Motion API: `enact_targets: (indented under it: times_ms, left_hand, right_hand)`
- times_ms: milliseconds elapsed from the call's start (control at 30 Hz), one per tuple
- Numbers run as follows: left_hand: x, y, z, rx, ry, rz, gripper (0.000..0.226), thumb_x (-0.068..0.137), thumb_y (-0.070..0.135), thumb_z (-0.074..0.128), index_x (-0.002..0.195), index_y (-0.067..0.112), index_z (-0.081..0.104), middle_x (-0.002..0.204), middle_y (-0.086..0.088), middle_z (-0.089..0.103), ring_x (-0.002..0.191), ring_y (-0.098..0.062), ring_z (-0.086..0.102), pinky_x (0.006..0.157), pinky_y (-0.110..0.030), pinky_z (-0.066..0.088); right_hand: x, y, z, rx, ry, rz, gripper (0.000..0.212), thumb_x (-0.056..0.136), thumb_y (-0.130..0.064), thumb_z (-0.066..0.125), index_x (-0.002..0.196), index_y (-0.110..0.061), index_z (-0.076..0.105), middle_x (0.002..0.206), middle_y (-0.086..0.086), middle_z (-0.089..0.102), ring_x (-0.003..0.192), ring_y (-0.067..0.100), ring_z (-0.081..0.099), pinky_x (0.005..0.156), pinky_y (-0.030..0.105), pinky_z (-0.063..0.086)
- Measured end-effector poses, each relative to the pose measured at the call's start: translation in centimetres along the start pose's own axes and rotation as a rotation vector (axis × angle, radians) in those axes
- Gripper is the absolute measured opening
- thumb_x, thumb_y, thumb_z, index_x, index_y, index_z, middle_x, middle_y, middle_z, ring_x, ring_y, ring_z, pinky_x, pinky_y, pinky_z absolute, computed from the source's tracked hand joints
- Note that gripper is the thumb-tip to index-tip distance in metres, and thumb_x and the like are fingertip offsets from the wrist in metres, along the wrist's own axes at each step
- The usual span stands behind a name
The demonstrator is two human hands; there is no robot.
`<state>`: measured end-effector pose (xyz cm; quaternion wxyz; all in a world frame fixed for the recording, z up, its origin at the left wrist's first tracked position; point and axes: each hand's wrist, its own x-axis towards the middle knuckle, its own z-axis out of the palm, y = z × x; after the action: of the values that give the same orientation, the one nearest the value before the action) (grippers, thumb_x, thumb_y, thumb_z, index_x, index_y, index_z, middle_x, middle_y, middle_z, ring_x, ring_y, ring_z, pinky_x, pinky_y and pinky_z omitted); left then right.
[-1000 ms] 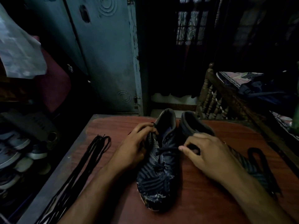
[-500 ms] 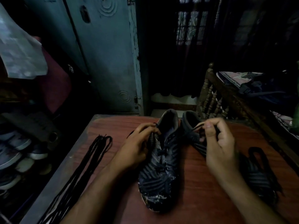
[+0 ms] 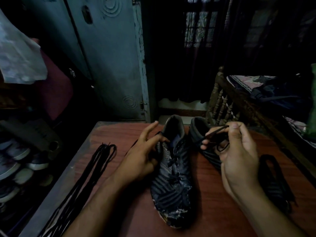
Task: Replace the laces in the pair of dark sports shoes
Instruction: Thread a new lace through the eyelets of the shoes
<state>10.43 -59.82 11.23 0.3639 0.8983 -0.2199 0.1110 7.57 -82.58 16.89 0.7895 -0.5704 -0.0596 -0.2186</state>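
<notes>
The room is dim, and much of it is lost in shadow. On the reddish wooden bench two dark striped sports shoes stand side by side near the middle, heels toward the far edge. The left shoe shows whole, its scuffed toe pointing at the near edge, with a dark lace still crossed through its eyelets. The right shoe is mostly hidden behind the right hand and forearm; only its heel collar and a strip of its side can be seen.

The left hand rests against the left shoe's collar, its grip narrow, thumb and a finger seeming to pinch a lace end at the top eyelets while the forefinger sticks out straight; the darkness makes the pinch hard to confirm. The right hand's grip is closed on a dark lace end, lifted above the right shoe's opening and held between thumb and forefinger.

A bundle of spare black laces lies along the bench's left edge, its near end cut off by the frame. Another dark lace lies looped near the right edge, partly hidden by the right wrist. Beyond the left edge, shelves of pale shoes are barely readable.
</notes>
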Motion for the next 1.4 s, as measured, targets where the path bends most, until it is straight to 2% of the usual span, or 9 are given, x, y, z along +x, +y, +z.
enact_targets:
  times_ms: [233,333,400,533,767,933,1167,1300,1400]
  left_hand:
    - [0.3,0.1,-0.1,0.032,0.21,0.043,0.033,0.098,0.006,0.065,0.123,0.026,0.07,0.105,0.027,0.056,0.1,0.008,0.057,0.082,-0.004,0.043]
    - [0.6,-0.9,0.3,0.036,0.364,-0.083,0.013,0.098,0.012,0.067,0.102,0.022,0.073,0.093,0.016,0.061,0.084,-0.002,0.064,0.076,-0.026,0.056]
    - [0.7,-1.3,0.5,-0.026,0.435,-0.213,0.009,0.101,0.019,0.063,0.094,0.023,0.066,0.092,0.006,0.064,0.077,-0.015,0.069,0.07,-0.044,0.06]
    - [0.6,0.8,0.4,-0.373,0.489,-0.395,0.016,0.109,0.024,0.047,0.094,0.021,0.052,0.094,-0.01,0.065,0.063,-0.023,0.074,0.053,-0.045,0.062]
    - [0.4,0.7,0.5,-0.494,0.461,-0.439,0.014,0.111,0.031,0.041,0.099,0.028,0.048,0.093,-0.01,0.073,0.065,-0.036,0.075,0.059,-0.055,0.062]
    - [0.5,1.3,0.2,-0.536,0.477,-0.481,0.014,0.112,0.031,0.037,0.103,0.022,0.043,0.083,-0.005,0.077,0.046,-0.03,0.065,0.043,-0.032,0.051]
    - [0.5,1.0,0.1,-0.446,0.503,-0.443,0.015,0.111,0.034,0.038,0.098,0.03,0.044,0.083,-0.002,0.076,0.048,-0.029,0.064,0.045,-0.031,0.048]
    - [0.6,0.7,0.1,-0.324,0.478,-0.378,0.012,0.111,0.027,0.041,0.1,0.027,0.048,0.083,0.003,0.076,0.048,-0.022,0.066,0.047,-0.025,0.048]
    - [0.6,0.6,0.2,-0.281,0.457,-0.371,0.013,0.111,0.026,0.041,0.099,0.029,0.047,0.083,0.006,0.076,0.05,-0.02,0.067,0.049,-0.025,0.051]
  right_hand:
    - [-1.0,0.9,0.6,-0.025,0.035,0.041,0.031,0.108,-0.026,0.032,0.09,-0.008,0.049,0.08,0.011,0.068,0.063,0.023,0.058,0.059,0.036,0.051]
    - [-1.8,1.9,1.0,-0.048,0.031,0.026,0.027,0.109,-0.021,0.032,0.088,-0.011,0.046,0.072,0.008,0.059,0.067,0.024,0.054,0.065,0.042,0.046]
    - [-2.2,2.1,1.1,-0.067,-0.003,0.017,0.026,0.109,-0.02,0.031,0.088,-0.011,0.044,0.068,0.005,0.054,0.065,0.023,0.051,0.068,0.047,0.045]
    - [-2.9,1.6,1.1,-0.023,-0.016,0.054,0.028,0.107,-0.034,0.038,0.087,-0.017,0.045,0.066,0.008,0.047,0.06,0.022,0.045,0.057,0.04,0.047]
    - [-6.4,1.4,2.0,-0.097,-0.353,-0.024,0.027,0.101,-0.042,0.041,0.083,-0.024,0.047,0.061,0.004,0.046,0.05,0.015,0.039,0.045,0.034,0.036]
    - [-6.2,2.1,1.3,-0.494,-0.618,-0.173,0.025,0.102,-0.048,0.037,0.084,-0.032,0.043,0.064,-0.004,0.046,0.054,0.011,0.045,0.053,0.04,0.039]
    - [-4.8,2.3,1.2,-0.139,-0.347,0.063,0.03,0.097,-0.039,0.045,0.076,-0.018,0.044,0.055,0.001,0.04,0.045,0.007,0.033,0.045,0.017,0.03]
    - [-2.9,0.1,0.6,-0.13,-0.035,-0.199,0.027,0.097,-0.027,0.039,0.072,-0.021,0.048,0.056,0.009,0.04,0.047,0.018,0.038,0.045,0.032,0.029]
    - [-1.6,-0.8,0.1,-0.096,0.092,-0.327,0.029,0.099,-0.017,0.035,0.073,-0.025,0.047,0.064,0.008,0.042,0.052,0.01,0.044,0.051,0.025,0.035]
